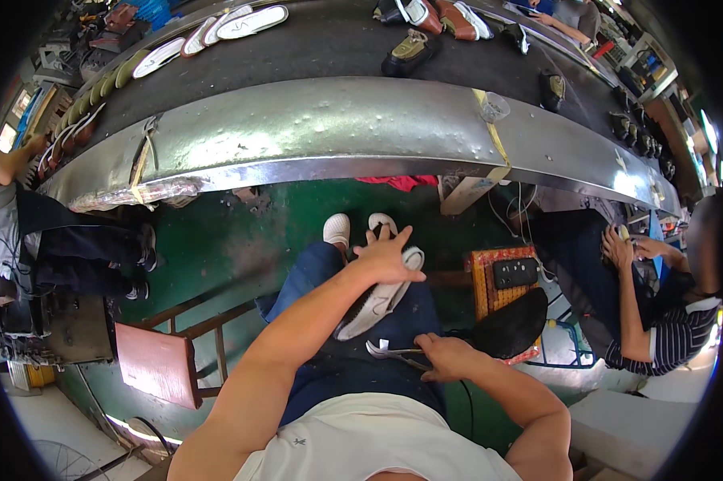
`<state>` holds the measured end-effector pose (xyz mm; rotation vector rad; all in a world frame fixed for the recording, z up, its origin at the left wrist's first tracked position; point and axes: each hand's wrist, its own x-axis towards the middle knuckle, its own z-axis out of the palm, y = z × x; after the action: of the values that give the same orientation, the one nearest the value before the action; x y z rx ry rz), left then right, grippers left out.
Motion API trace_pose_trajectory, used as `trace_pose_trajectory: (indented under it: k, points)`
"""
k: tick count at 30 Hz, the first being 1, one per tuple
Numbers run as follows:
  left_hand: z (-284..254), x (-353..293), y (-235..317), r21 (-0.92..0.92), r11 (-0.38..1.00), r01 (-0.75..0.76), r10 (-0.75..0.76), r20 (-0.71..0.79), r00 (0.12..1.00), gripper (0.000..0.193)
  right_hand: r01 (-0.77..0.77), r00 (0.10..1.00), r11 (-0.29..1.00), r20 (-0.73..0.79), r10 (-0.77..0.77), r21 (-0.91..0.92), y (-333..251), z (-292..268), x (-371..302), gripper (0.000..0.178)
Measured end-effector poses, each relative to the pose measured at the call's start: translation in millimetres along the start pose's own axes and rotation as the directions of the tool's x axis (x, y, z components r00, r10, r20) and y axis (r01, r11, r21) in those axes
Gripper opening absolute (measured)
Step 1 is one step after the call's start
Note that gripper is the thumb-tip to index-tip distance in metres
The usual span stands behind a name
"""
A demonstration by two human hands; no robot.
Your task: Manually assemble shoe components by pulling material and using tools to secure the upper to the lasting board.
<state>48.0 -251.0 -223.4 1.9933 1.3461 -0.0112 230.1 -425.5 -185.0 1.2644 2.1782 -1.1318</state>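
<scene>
A white shoe (365, 311) with a dark mark on its side lies slanted across my lap on my dark blue trousers. My left hand (387, 258) is over the shoe's far end, fingers spread wide, and it covers part of the shoe. Closer to my body, my right hand (448, 357) grips the handles of metal pliers (389, 351). The curved head of the pliers points left, just below the near end of the shoe and apart from it.
Ahead runs a metal-edged conveyor (313, 132) carrying several shoes and white soles (253, 22). A wooden stool (157, 365) stands left. On my right are a woven-topped stool (490, 301) with a black case (515, 272), and a seated co-worker (666, 321). Another person (81, 236) is at left.
</scene>
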Motion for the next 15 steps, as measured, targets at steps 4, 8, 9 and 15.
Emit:
trace_pose_trajectory:
  k: [4,8,9,15]
  points:
    - [4,33,-48,-0.397,0.916,-0.055,0.082,0.053,0.995,0.069,0.031,1.0,0.99,-0.003,-0.031,0.139,10,0,-6,0.054]
    - [-9,-3,-88,-0.87,0.493,-0.005,0.123,0.064,0.99,0.059,0.041,0.998,0.824,0.013,-0.059,0.565,11,-30,-30,0.044]
    - [-11,-20,-92,-0.909,0.417,-0.009,0.123,0.047,0.991,0.059,-0.02,0.998,0.639,0.048,-0.027,0.769,10,-34,-32,0.045]
    - [-10,-107,-96,-0.701,0.57,-0.428,0.18,-0.401,0.898,0.066,0.045,0.975,0.68,-0.179,0.129,0.732,-42,-41,-27,0.033]
